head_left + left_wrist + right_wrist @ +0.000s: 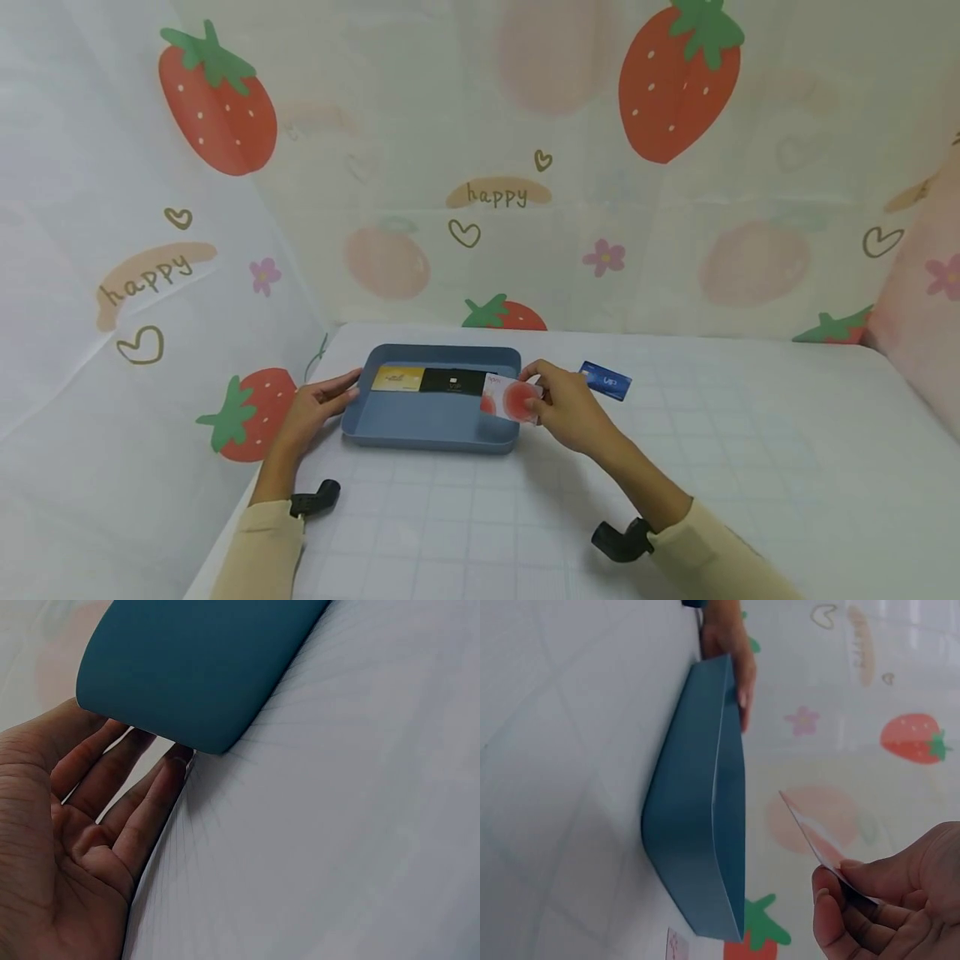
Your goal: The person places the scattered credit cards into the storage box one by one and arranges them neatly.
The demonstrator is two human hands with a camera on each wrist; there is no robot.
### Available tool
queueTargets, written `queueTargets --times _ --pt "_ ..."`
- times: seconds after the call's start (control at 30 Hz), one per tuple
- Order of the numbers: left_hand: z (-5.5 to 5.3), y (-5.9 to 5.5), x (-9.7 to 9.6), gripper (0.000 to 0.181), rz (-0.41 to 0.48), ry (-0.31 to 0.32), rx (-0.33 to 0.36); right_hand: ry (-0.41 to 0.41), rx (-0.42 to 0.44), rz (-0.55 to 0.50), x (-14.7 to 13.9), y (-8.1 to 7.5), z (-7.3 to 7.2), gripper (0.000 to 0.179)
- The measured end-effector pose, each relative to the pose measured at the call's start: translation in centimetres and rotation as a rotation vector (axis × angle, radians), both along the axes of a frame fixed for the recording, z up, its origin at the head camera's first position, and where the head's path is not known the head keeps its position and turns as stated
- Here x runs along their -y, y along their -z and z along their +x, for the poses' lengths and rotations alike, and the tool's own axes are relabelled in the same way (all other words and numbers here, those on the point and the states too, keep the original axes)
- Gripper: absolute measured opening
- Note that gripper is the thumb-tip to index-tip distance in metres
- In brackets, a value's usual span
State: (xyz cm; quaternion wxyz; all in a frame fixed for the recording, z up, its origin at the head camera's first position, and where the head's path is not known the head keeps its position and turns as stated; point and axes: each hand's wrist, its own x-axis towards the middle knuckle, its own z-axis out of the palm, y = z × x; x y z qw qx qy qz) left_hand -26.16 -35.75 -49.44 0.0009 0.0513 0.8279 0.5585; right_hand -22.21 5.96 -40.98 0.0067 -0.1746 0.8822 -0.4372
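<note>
A blue tray (pixel 431 421) lies on the table. Along its back lie a gold card (pixel 397 379) and a black card (pixel 452 382), which overlap or touch. Over the tray's right end my right hand (pixel 573 408) pinches a white card with red round patterns (pixel 506 398) between thumb and fingers, tilted and clear of the rim in the right wrist view. My left hand (pixel 311 412) touches the tray's left end with extended fingers; the tray's wall (pixel 180 675) hides some fingertips in the left wrist view.
A blue card (pixel 606 381) lies on the table just beyond my right hand. At the lower edge of the right wrist view a cut-off pale piece with reddish marks (pixel 676 945) shows. A strawberry-printed curtain (pixel 495 250) stands behind the white gridded table (pixel 712 467).
</note>
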Motion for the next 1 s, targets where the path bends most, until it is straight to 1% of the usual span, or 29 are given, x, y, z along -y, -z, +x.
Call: queueTargets --times 0.1,0.27,0.5,0.63,0.7,0.87,1.0 --pt "0.0 0.2 0.1 0.051 0.004 0.003 0.0 -0.009 -0.015 0.022 0.9 -0.1 0.0 0.028" --pt "0.0 0.1 0.3 0.051 0.015 -0.005 -0.009 -0.041 -0.07 0.075 2.6 -0.2 -0.1 0.025" --pt "0.3 -0.1 0.5 0.05 -0.005 -0.004 0.003 -0.098 -0.106 0.116 4.4 0.3 -0.3 0.024" --pt "0.3 0.0 0.5 0.05 -0.013 -0.005 0.0 -0.124 -0.129 0.123 5.3 0.5 -0.6 0.022" --pt "0.0 0.5 0.7 0.05 -0.014 -0.007 -0.001 -0.131 -0.133 0.121 5.7 0.7 -0.8 0.021" --pt "-1.1 2.1 1.2 0.05 -0.021 -0.006 -0.012 -0.135 -0.123 0.113 6.5 1.5 -1.3 0.02" --pt "-1.4 2.6 1.5 0.051 -0.016 -0.008 -0.018 -0.142 -0.094 0.103 7.2 2.2 -1.8 0.021"
